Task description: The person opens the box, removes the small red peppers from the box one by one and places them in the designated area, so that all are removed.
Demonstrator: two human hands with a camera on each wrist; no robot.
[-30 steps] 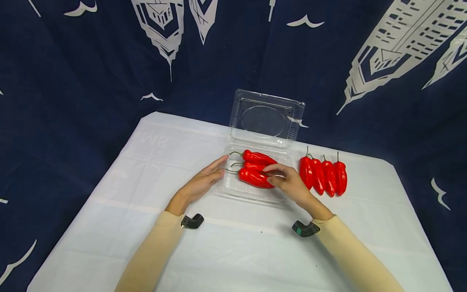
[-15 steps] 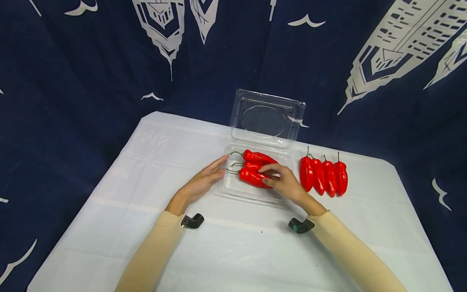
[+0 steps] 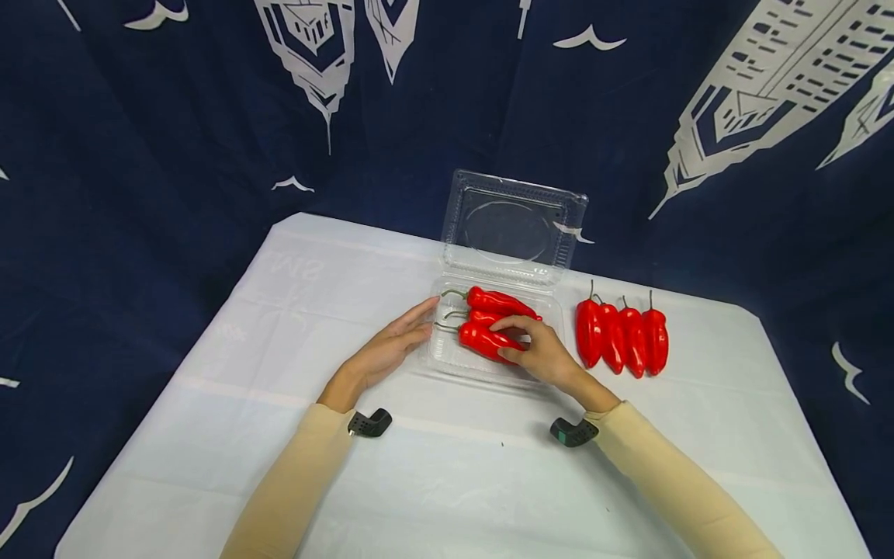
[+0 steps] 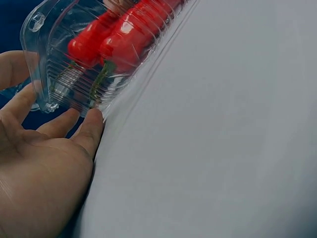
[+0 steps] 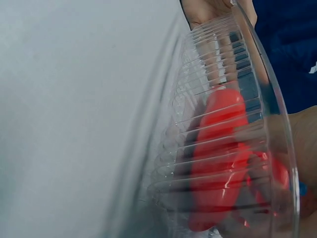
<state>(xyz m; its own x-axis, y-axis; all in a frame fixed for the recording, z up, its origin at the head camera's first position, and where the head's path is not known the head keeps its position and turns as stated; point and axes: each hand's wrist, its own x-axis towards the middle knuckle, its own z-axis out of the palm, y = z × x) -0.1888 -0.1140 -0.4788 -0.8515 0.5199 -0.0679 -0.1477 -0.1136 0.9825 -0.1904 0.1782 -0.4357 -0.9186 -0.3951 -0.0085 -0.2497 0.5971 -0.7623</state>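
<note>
A clear plastic clamshell box (image 3: 447,365) lies open on the table, its lid (image 3: 508,225) raised at the back. Inside are three red peppers with green stems pointing left: a back pepper (image 3: 499,301), a middle pepper (image 3: 482,317) partly covered, and a front pepper (image 3: 480,339). My right hand (image 3: 548,357) reaches into the box and pinches the front pepper between thumb and fingers; that pepper (image 5: 218,158) shows through the ribbed wall in the right wrist view. With fingers extended, my left hand (image 3: 386,349) touches the box's left end, fingertips (image 4: 91,119) against the ribbed wall.
To the right of the box, several more red peppers (image 3: 621,338) lie side by side with stems toward the back. A white cloth covers the table (image 3: 447,481). Behind the table's back edge hangs a dark blue curtain (image 3: 209,116) with white prints.
My right hand has shifted slightly left along the front pepper, whose right end has tilted a little toward the front. My left hand stays at the box's left end.
</note>
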